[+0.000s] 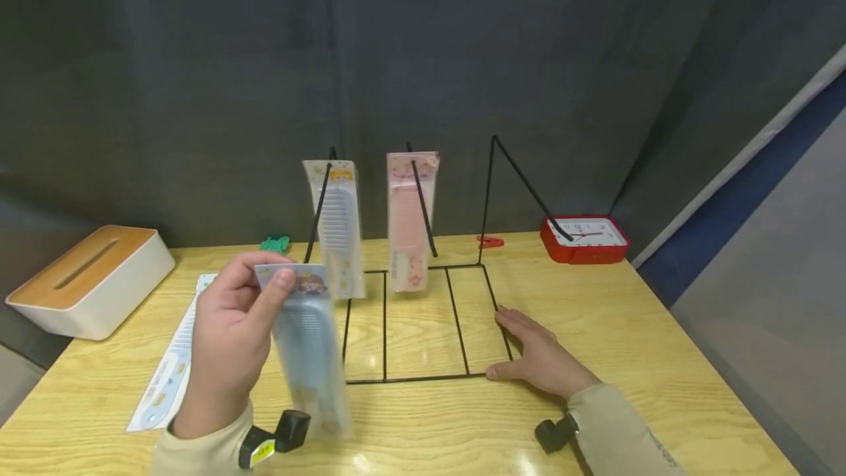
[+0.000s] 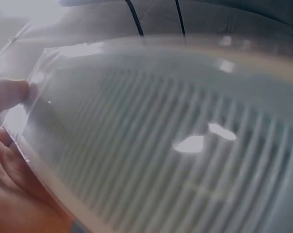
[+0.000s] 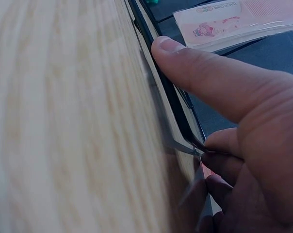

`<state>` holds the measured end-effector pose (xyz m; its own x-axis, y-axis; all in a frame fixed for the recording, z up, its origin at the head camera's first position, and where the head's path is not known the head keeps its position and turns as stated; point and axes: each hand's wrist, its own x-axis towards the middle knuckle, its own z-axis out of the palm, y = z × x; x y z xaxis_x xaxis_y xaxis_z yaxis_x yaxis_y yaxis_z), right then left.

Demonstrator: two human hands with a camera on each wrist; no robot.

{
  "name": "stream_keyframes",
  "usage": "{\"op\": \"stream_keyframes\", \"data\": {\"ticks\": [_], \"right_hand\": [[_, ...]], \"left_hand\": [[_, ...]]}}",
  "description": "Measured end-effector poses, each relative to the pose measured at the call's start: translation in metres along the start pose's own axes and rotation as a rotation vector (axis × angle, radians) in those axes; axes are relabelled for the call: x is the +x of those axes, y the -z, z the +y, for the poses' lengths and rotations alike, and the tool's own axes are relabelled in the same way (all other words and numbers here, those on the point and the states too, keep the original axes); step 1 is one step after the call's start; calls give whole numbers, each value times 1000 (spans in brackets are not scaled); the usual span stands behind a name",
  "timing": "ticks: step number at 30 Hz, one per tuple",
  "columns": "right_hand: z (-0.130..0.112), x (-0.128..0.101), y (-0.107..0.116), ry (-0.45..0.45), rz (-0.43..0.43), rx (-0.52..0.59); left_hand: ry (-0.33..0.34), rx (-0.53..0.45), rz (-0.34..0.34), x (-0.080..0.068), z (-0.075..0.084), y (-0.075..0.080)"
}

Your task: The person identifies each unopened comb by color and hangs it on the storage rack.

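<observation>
My left hand (image 1: 231,329) pinches the top card of a packaged blue comb (image 1: 307,344) between thumb and fingers. The comb hangs down in clear wrapping and fills most of the left wrist view, its teeth (image 2: 185,160) close up. My right hand (image 1: 538,355) holds the front right corner of a black wire rack (image 1: 429,377). In the right wrist view its thumb (image 3: 170,46) lies along the front wire and its fingertips meet the side wire. A packaged pale blue comb (image 1: 337,226) hangs on the rack's left hook, and a packaged pink comb (image 1: 408,226) on the middle one.
Another packaged comb (image 1: 161,380) lies on the table left of my left hand. A white tissue box with a wooden lid (image 1: 92,278) stands far left. At the back are a green clip (image 1: 275,244), a red clip (image 1: 490,242) and a red clock (image 1: 584,239), overlapped by the right hook.
</observation>
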<state>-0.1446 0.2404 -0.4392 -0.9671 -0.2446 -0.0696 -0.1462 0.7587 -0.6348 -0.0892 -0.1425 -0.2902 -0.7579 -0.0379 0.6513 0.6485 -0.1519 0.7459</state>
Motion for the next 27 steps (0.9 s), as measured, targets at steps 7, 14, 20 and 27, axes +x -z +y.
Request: {"op": "stream_keyframes", "data": {"ticks": [7,14,20,27], "right_hand": [[1,0,1,-1,2,-3],[0,-3,0,5,7,8],[-2,-2,0,-3,10,4],[-1,-2,-1,-8,12,22]], "left_hand": [[24,-42,-23,1,-2,-5],[62,-27,15,7,3,-11],[150,48,-13,16,6,-8],[271,68,-62,36,-11,-2]]}}
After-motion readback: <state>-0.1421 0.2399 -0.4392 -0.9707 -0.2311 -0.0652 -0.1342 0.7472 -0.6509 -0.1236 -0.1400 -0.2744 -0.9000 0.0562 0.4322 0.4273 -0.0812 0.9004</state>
